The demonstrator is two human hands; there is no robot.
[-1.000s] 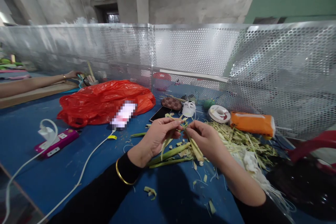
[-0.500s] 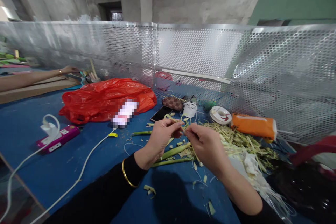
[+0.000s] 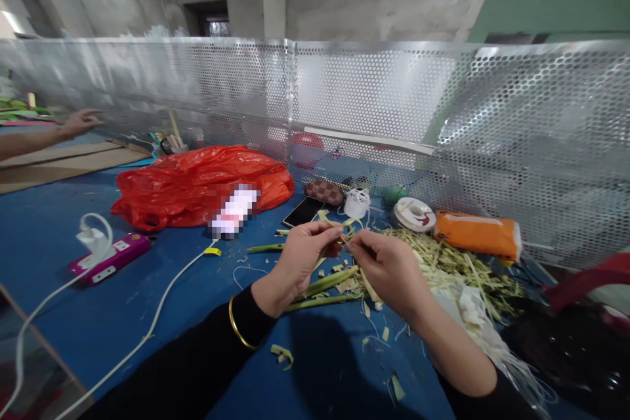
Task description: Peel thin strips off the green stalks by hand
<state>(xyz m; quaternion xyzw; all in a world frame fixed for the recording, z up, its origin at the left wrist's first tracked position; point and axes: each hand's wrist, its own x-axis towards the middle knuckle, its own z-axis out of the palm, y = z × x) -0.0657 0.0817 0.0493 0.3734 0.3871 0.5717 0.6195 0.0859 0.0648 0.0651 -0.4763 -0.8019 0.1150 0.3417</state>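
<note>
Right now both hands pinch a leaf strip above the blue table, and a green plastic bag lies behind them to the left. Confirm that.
Wrong in one respect: the plastic bag is red, not green, as the head view shows. The rest holds: the left hand and right hand both pinch the leaf strip above the blue table.
</note>
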